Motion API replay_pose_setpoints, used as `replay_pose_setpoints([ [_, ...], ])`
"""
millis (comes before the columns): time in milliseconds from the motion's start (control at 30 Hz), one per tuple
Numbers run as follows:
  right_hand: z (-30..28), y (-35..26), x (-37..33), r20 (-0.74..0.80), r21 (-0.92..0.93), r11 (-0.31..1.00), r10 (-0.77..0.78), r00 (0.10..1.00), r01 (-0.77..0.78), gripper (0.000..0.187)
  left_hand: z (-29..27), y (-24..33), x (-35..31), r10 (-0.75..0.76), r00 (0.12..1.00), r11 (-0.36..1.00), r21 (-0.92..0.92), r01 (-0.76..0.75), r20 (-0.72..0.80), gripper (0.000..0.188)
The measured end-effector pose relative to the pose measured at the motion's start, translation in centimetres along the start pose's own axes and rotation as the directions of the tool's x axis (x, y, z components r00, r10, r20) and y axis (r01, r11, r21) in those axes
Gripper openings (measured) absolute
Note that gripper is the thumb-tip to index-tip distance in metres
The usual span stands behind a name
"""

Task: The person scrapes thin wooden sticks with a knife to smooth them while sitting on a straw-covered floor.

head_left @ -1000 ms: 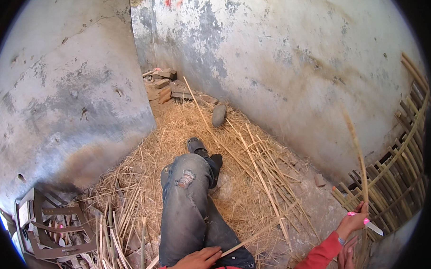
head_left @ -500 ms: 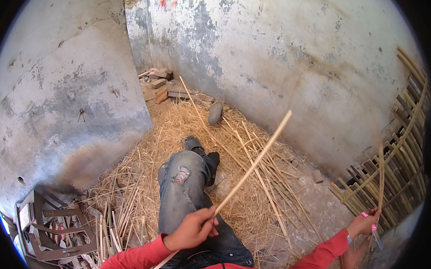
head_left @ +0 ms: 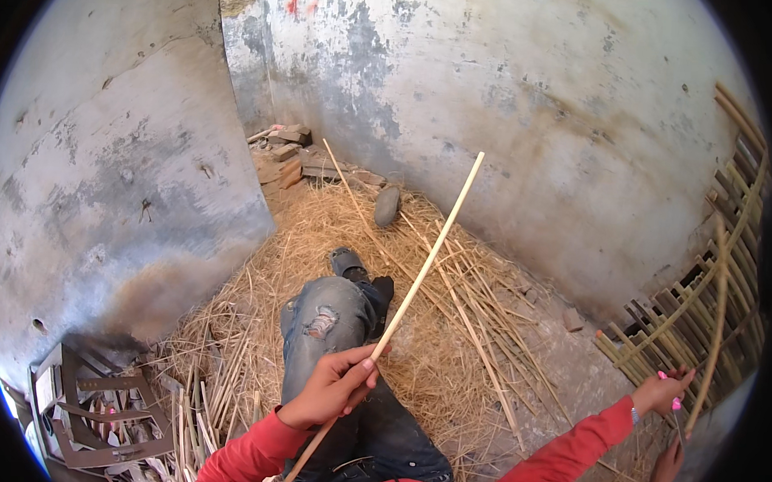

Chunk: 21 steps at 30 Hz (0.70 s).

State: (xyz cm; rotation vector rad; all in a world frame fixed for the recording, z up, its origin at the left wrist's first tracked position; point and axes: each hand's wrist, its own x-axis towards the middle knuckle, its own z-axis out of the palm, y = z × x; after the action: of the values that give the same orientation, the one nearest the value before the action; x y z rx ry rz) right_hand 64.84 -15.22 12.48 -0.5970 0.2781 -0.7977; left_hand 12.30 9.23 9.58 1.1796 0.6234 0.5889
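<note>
My left hand (head_left: 337, 387) is closed round a slender pale bamboo strip (head_left: 429, 264). The strip slants up and away to the right, and its lower end passes under my red sleeve. Out at the right, my right hand (head_left: 658, 392) grips a knife with a pink-marked handle (head_left: 676, 405); its thin blade points down. Beside that hand stands a browner, slightly bowed strip (head_left: 720, 312). Another person's bare hand (head_left: 669, 462) is at this strip's lower end; its exact grip is too small to make out.
Loose strips (head_left: 502, 338) lie on straw (head_left: 275, 246) around my outstretched leg. A slatted bamboo panel (head_left: 689, 324) leans at the right wall. A dark stone (head_left: 387, 205) and bricks (head_left: 288, 137) sit near the corner. A broken frame (head_left: 121, 410) stands lower left.
The strip in my left hand has swung left and stands steeper. My right hand has moved slightly up and right. The browner strip has shifted right, and the other person's hand shows more clearly.
</note>
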Motion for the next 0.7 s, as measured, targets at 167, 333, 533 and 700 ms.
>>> replay_pose_setpoints([
  [167,-1.2,-0.3,-8.9,0.621,-0.309,0.948,0.259,0.74,-0.073,0.031,0.0,-0.1,0.3,-0.003,0.999,0.996,-0.085,0.006,0.039,0.04],
  [333,-4.1,0.5,-24.2,0.816,-0.577,0.809,0.57,-0.093,-0.113,0.05,0.5,0.4,-0.1,-0.017,0.998,0.988,-0.15,0.025,0.055,0.04],
  [533,-0.7,-2.2,-36.6,0.801,-0.514,0.856,0.453,-0.391,-0.062,0.025,-0.6,1.0,-0.3,-0.028,0.998,0.974,-0.221,0.039,0.053,0.039],
  [700,3.4,-2.4,-39.6,0.791,-0.525,0.831,0.397,-0.466,-0.183,0.028,-1.1,2.1,-0.7,-0.037,0.994,0.993,-0.105,0.048,0.104,0.039],
])
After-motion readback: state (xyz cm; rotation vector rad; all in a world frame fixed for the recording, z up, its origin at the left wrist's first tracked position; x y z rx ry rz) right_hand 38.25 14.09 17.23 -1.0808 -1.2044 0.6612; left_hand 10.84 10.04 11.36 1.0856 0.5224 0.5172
